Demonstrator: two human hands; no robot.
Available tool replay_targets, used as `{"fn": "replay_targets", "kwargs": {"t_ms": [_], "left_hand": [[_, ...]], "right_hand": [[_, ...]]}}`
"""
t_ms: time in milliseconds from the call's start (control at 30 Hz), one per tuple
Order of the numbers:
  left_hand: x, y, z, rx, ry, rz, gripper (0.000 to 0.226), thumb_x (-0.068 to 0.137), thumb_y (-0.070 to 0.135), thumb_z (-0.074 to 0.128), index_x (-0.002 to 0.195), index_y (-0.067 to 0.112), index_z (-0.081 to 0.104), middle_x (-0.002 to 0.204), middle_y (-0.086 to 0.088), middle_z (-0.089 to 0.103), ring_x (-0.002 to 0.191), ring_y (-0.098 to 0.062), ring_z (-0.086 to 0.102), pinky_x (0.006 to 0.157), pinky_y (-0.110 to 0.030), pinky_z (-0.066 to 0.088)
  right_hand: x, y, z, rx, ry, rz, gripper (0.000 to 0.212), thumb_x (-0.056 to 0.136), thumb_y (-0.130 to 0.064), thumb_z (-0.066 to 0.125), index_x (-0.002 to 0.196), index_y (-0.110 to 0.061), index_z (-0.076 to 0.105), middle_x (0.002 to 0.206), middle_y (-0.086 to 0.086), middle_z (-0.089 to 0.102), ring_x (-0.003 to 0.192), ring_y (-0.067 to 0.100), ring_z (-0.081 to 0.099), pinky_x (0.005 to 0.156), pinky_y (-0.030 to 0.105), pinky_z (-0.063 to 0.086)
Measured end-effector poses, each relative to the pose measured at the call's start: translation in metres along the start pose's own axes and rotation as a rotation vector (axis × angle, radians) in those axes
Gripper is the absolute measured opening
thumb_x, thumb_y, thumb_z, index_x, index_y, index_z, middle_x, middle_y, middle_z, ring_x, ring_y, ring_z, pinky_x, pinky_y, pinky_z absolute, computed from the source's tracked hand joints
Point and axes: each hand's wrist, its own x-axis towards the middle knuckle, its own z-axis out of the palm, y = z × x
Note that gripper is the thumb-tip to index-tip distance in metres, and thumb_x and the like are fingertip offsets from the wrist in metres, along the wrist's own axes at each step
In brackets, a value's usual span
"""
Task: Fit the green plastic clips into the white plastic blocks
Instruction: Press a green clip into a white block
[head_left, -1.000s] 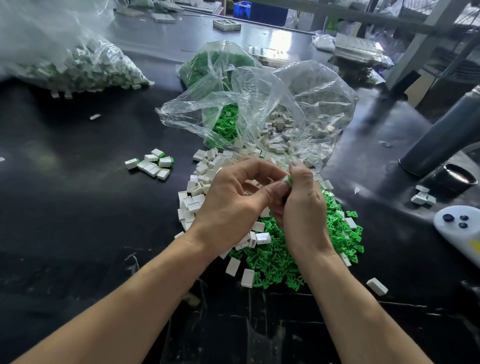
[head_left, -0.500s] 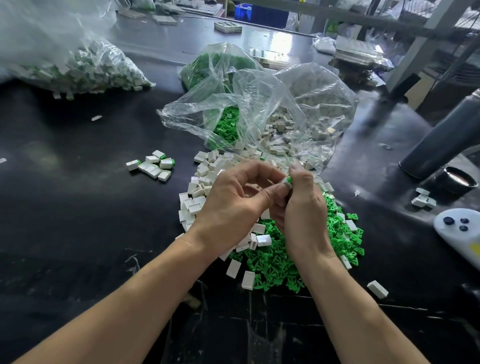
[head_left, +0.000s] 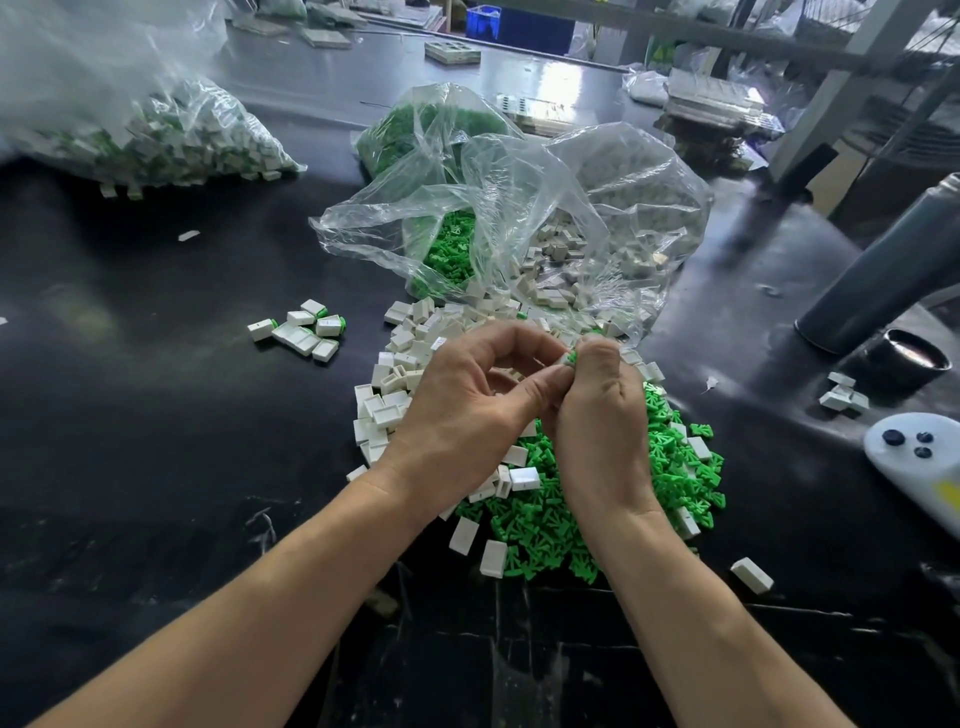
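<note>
Where my two hands meet above the green clip heap (head_left: 597, 499), my left hand (head_left: 462, 415) and right hand (head_left: 597, 415) together pinch one white block (head_left: 565, 359) with a green clip (head_left: 573, 356) showing at its end.

- Block and clip: small, mostly hidden by fingertips; long axis cannot be told.
- White blocks, loose (head_left: 400, 384): left of and beyond the heap, touching it.
- Finished pieces (head_left: 306, 330): small cluster well left of the heap, green ends showing.
- Clear bags (head_left: 519, 208): beyond the heap, mouths spilling toward it.
- Black table (head_left: 156, 441): bare left of the heap.
- Grey cylinder (head_left: 883, 280), white controller (head_left: 914, 462): right of the heap.
</note>
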Motion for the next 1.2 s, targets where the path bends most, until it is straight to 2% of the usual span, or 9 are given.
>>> {"fn": "replay_targets", "kwargs": {"t_ms": [133,267,367,600,767,900,1067,1133,1200], "left_hand": [[-0.001,0.001,0.0,-0.013,0.007,-0.005,0.012,0.087,0.026,0.073,0.096,0.019,0.072,0.1,-0.008,0.075,0.089,-0.045,0.069,0.085,-0.064,0.056],[-0.001,0.001,0.001,-0.033,0.012,-0.006,0.011,0.087,0.024,0.073,0.095,0.018,0.072,0.101,-0.009,0.075,0.091,-0.045,0.07,0.087,-0.064,0.056],[-0.001,0.0,0.001,-0.036,0.017,-0.009,0.011,0.086,0.024,0.072,0.095,0.018,0.072,0.099,-0.008,0.075,0.09,-0.042,0.071,0.088,-0.061,0.057],[-0.002,-0.001,-0.001,-0.023,0.013,-0.006,0.005,0.091,0.018,0.073,0.096,0.018,0.073,0.1,-0.006,0.076,0.091,-0.038,0.072,0.088,-0.057,0.059],[-0.002,-0.001,-0.001,-0.014,0.003,-0.006,0.005,0.092,0.016,0.073,0.097,0.015,0.073,0.1,-0.008,0.076,0.093,-0.034,0.073,0.088,-0.054,0.06],[-0.001,-0.001,-0.001,-0.011,0.013,-0.004,0.014,0.088,0.024,0.072,0.097,0.015,0.073,0.101,-0.008,0.076,0.094,-0.032,0.073,0.088,-0.055,0.059],[-0.001,-0.001,-0.003,-0.006,0.013,0.013,0.013,0.088,0.025,0.073,0.097,0.016,0.073,0.104,-0.006,0.076,0.09,-0.034,0.073,0.085,-0.06,0.058],[0.0,-0.001,-0.004,0.004,0.028,0.035,0.012,0.088,0.026,0.075,0.097,0.018,0.073,0.104,-0.002,0.075,0.092,-0.035,0.072,0.088,-0.061,0.056],[0.001,-0.001,-0.007,0.011,0.046,0.048,0.012,0.088,0.026,0.076,0.097,0.019,0.073,0.103,-0.003,0.075,0.095,-0.035,0.071,0.09,-0.061,0.055]], "right_hand": [[0.0,0.0,0.0,0.0,0.01,-0.001,0.056,0.101,-0.037,0.031,0.07,-0.042,0.078,0.071,-0.011,0.074,0.074,0.005,0.072,0.064,0.022,0.055],[-0.003,-0.004,0.0,-0.023,0.011,-0.035,0.07,0.109,-0.027,0.029,0.055,-0.042,0.072,0.052,-0.019,0.061,0.052,-0.004,0.061,0.049,0.012,0.045],[-0.004,-0.005,0.001,-0.06,0.001,-0.052,0.077,0.11,-0.019,0.029,0.048,-0.044,0.067,0.046,-0.024,0.054,0.047,-0.008,0.054,0.046,0.008,0.04],[-0.003,-0.003,0.003,-0.089,0.023,-0.063,0.076,0.108,-0.018,0.03,0.047,-0.044,0.066,0.045,-0.024,0.053,0.045,-0.007,0.053,0.045,0.007,0.038],[0.0,0.0,0.004,-0.062,0.021,-0.048,0.056,0.098,-0.031,0.033,0.066,-0.038,0.079,0.058,-0.017,0.067,0.06,-0.002,0.064,0.055,0.015,0.048],[-0.003,-0.001,0.006,-0.07,0.023,-0.058,0.07,0.108,-0.021,0.03,0.057,-0.041,0.073,0.051,-0.022,0.06,0.051,-0.006,0.059,0.048,0.01,0.043],[-0.003,0.001,0.002,-0.116,0.05,-0.046,0.067,0.113,-0.037,0.03,0.063,-0.044,0.073,0.056,-0.024,0.061,0.057,-0.006,0.06,0.054,0.012,0.046],[-0.003,0.001,-0.003,-0.184,0.08,-0.066,0.063,0.11,-0.05,0.031,0.064,-0.032,0.07,0.057,-0.02,0.059,0.056,-0.002,0.056,0.054,0.014,0.042],[-0.002,0.001,-0.01,-0.257,0.129,-0.107,0.056,0.108,-0.051,0.037,0.068,-0.023,0.063,0.057,-0.015,0.056,0.053,0.001,0.048,0.052,0.017,0.037]]}}
